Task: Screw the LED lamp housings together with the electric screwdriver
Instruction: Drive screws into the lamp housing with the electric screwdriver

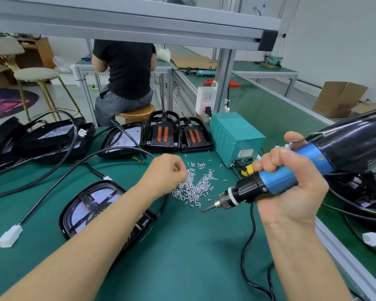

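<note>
Both grips curled: right hand (291, 183) holds screwdriver (276, 179); left hand (167, 172) contents hidden.

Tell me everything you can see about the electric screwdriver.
The electric screwdriver has a glossy blue barrel, a black collar, a knurled metal chuck and a slim bit pointing down-left, close above the green mat. Its rear widens into a shiny black housing. A black cable hangs from its front section. The right hand grips the blue barrel, holding it tilted in the air near the screws.

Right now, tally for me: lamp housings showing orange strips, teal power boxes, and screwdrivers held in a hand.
Orange-strip lamp housings: 2
Teal power box: 1
Electric screwdriver, gripped by the right hand: 1
Total: 4
</note>
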The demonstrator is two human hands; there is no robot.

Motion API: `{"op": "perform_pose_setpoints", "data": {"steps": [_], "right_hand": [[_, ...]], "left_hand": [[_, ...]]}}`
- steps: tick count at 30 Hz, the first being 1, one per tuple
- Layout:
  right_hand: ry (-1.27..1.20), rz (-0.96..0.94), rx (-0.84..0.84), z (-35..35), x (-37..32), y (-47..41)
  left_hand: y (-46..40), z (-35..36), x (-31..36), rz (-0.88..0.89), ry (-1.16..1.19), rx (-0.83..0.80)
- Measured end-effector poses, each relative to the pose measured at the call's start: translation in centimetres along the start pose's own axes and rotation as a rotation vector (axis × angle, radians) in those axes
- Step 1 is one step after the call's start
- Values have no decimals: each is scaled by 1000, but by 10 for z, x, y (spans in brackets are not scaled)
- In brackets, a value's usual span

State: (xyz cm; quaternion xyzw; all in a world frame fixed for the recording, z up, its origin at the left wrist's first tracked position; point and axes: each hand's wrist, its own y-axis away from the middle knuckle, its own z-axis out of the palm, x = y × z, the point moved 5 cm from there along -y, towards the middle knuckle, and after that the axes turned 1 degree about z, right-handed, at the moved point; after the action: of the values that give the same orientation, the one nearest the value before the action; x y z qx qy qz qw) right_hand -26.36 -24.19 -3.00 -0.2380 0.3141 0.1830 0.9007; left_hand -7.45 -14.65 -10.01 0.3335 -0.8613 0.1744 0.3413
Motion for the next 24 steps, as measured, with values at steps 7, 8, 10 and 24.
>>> {"op": "perform_pose_setpoints", "data": {"steps": [7,8,10,24], "right_hand": [[-231,41,-20,27,-2,0],[-257,48,-35,35,-1,1],[-297,67,-72,52,4,6],[-295,155,-240,123,36,42]], "left_hand": [[76,-47,-13,-69,873,60],[88,-52,-16,-76,950,76],[109,-59,-21,-91,1046,103],[164,-76,-43,-108,1161,233]]}}
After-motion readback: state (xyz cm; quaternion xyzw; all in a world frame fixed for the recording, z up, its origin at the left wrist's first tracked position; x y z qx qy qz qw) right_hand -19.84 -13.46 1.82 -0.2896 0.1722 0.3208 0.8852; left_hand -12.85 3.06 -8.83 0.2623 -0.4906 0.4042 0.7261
